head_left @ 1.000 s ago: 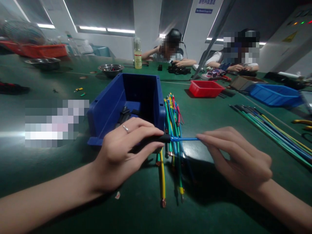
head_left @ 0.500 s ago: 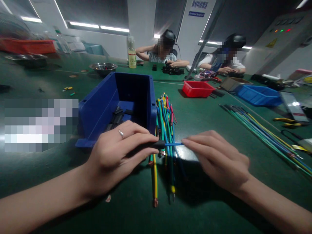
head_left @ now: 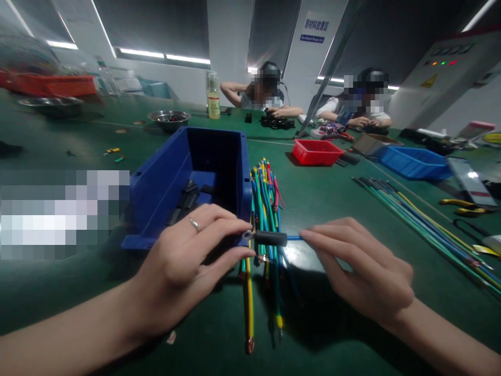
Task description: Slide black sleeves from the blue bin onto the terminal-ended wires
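My right hand (head_left: pixel 362 263) pinches a thin blue wire (head_left: pixel 294 237) between thumb and fingertips. A black heat-shrink sleeve (head_left: pixel 271 238) sits around the wire's left part, and a metal ring terminal (head_left: pixel 248 235) sticks out beyond it. My left hand (head_left: pixel 195 248), with a ring on one finger, has its thumb and index finger apart, above and below the terminal. Whether the index fingertip touches the terminal I cannot tell. Under the hands lies a bundle of cut green, blue, yellow and red wires (head_left: pixel 268 193), some with bare copper ends.
A dark blue bin (head_left: pixel 156 183) holding black sleeves stands behind my left hand. Longer wires (head_left: pixel 415 216) lie at the right, near yellow-handled pliers (head_left: pixel 464 206). Farther back are a red tray (head_left: pixel 317 152), a blue tray (head_left: pixel 415 163), a metal bowl (head_left: pixel 169 120), a bottle (head_left: pixel 213 96) and two people.
The black sleeve has come out of my left fingers and moved right along the blue wire, exposing the ring terminal. My left thumb and index finger have parted. My right hand has shifted slightly right.
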Tool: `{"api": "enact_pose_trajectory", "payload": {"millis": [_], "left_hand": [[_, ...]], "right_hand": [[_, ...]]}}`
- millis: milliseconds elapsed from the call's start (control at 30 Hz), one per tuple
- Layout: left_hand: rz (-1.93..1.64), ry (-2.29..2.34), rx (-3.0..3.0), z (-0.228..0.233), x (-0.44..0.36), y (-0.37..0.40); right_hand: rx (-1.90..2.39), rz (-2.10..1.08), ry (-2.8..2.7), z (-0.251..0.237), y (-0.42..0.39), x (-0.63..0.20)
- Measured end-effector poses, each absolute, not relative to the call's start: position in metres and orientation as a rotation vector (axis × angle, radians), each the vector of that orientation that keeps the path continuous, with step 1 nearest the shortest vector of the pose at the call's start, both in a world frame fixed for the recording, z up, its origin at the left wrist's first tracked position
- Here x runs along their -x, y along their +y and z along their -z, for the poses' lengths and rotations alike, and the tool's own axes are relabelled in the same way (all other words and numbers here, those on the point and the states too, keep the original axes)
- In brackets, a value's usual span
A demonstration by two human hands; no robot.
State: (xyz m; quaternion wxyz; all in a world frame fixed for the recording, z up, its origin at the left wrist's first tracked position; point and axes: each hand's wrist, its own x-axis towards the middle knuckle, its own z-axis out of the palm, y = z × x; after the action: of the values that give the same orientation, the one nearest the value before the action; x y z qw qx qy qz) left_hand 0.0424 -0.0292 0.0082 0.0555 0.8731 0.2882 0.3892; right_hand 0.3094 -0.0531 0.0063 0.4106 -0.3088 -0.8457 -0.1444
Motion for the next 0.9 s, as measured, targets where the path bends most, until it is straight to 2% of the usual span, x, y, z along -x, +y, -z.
{"api": "enact_pose_trajectory", "payload": {"millis": [633, 833, 900], "left_hand": [[-1.124, 0.775, -2.637, -0.006, -0.035, -0.025], [-1.212, 0.847, -2.928, -0.035, -0.031, -0.024], [-1.130, 0.848, -2.986, -0.041, -0.029, -0.021]], "right_hand": [[0.839, 0.510, -2.411, 0.006, -0.053, -0.318], [1.004, 0.418, -2.168, 0.006, -0.044, -0.327], [1.138, 0.388, -2.039, 0.006, -0.035, -0.331]]}}
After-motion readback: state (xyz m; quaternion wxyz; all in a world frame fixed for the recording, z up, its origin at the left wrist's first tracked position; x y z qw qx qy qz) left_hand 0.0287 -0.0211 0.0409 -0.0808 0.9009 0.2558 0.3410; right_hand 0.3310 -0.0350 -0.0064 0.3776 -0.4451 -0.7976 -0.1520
